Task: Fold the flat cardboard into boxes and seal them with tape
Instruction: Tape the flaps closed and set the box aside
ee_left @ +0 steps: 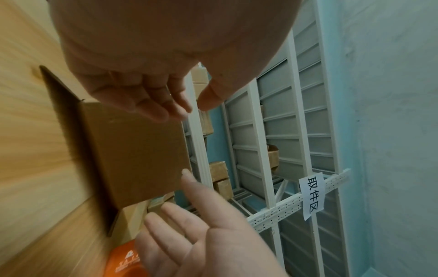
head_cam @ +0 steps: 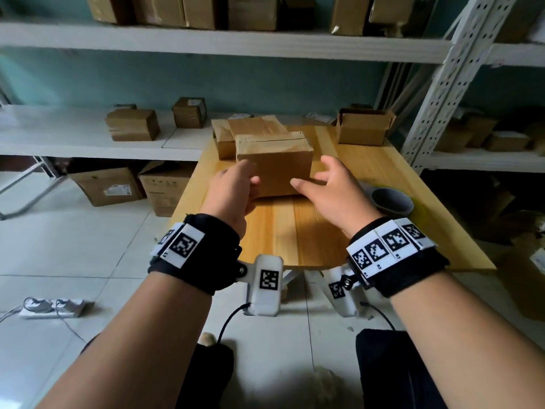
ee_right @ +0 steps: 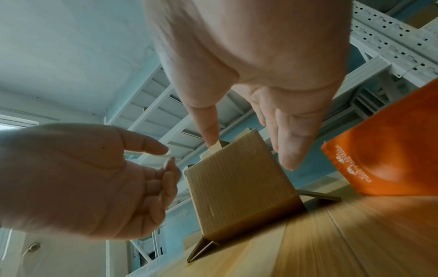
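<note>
Behind the folded box (head_cam: 274,163), more boxes (head_cam: 247,131); beside it, tape roll (head_cam: 391,200).

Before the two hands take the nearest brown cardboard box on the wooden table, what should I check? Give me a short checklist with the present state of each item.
1. Left hand free: ok, fingers loosely curled, holding nothing.
2. Right hand free: ok, fingers spread, holding nothing.
3. Nearest brown cardboard box stands flat on the light wooden table: ok.
4. Hands on both sides of the box: ok, left at its left edge, right at its right; firm contact cannot tell.
5. Top flaps closed: ok; a seam runs along the top, sealing tape cannot tell.
6. Grey tape roll within reach: ok, beside the right hand.
</note>
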Available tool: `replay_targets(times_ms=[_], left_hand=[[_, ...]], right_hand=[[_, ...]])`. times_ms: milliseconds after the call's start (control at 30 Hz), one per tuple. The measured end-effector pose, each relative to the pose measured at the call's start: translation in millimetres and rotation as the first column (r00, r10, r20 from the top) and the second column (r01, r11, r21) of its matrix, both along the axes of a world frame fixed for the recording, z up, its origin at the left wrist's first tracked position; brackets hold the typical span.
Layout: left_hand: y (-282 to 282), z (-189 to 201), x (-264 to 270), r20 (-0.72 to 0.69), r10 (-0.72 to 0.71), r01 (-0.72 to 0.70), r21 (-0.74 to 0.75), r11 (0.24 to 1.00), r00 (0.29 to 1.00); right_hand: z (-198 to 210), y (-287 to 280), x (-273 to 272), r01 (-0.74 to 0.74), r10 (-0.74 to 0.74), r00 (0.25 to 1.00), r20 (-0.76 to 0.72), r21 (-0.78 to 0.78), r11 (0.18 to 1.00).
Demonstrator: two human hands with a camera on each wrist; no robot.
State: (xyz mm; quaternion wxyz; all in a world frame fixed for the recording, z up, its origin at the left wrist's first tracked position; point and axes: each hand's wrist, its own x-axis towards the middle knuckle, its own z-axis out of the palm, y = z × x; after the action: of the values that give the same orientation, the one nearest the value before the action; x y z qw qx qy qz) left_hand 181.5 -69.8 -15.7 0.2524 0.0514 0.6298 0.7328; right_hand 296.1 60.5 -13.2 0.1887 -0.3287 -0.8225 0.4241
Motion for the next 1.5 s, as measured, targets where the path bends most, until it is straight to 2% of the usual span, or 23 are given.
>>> replay_targets(times_ms=[167, 367, 600, 700, 767, 833, 933, 967, 1100, 1367, 1500], left_hand=[[15.7, -7.1, 8.9, 0.028, -0.135, 0.137, -0.057, 0.989, 0.990], [39.1, -12.8, 24.9, 0.049, -0.204, 0.204, -0.013, 0.979, 0.978], [67.6, -17.4, 52.0, 0.025, -0.323, 0.323, -0.009, 0.946, 0.946], [78.7, -19.2, 56.8, 0.046, -0.361, 0.363, -0.031, 0.931, 0.931], [85.0, -20.4, 59.5, 0.065, -0.380, 0.383, -0.047, 0.923, 0.923], [89.2, -21.3, 61.1, 0.081, -0.379, 0.383, -0.052, 0.922, 0.922], [95.3, -23.7, 64.0, 0.114, -0.382, 0.390, -0.059, 0.919, 0.917], [96.4, -24.3, 64.6, 0.128, -0.385, 0.393, -0.051, 0.918, 0.914], [100.1, -26.4, 68.4, 0.180, -0.408, 0.415, -0.003, 0.910, 0.895], [103.0, -28.8, 70.4, 0.179, -0.417, 0.428, -0.027, 0.904, 0.891], [99.7, -29.5, 69.6, 0.174, -0.372, 0.380, -0.015, 0.925, 0.912]], right_hand=[[-2.5, 3.7, 3.3, 0.040, -0.042, 0.999, -0.034, -0.051, 0.998], [-11.0, 11.3, 5.1, 0.092, -0.094, 0.994, -0.047, -0.045, 0.995], [-4.8, 15.7, 26.6, 0.088, -0.076, 0.994, -0.081, 0.165, 0.982], [-3.3, 21.0, 36.7, 0.147, -0.137, 0.989, -0.053, 0.356, 0.923], [-6.1, 27.6, 40.2, 0.199, -0.203, 0.979, -0.035, 0.412, 0.889], [-12.3, 37.3, 42.5, 0.211, -0.260, 0.964, 0.053, 0.435, 0.875], [-20.3, 49.2, 49.7, 0.132, -0.316, 0.874, 0.370, 0.445, 0.886], [-21.3, 50.8, 51.0, 0.101, -0.311, 0.849, 0.428, 0.446, 0.890], [-26.0, 55.4, 49.7, 0.001, -0.263, 0.834, 0.485, 0.475, 0.880], [-15.4, 56.2, 59.9, 0.046, -0.250, 0.864, 0.437, 0.426, 0.904], [-8.1, 55.5, 72.0, 0.090, -0.249, 0.902, 0.352, 0.411, 0.907]])
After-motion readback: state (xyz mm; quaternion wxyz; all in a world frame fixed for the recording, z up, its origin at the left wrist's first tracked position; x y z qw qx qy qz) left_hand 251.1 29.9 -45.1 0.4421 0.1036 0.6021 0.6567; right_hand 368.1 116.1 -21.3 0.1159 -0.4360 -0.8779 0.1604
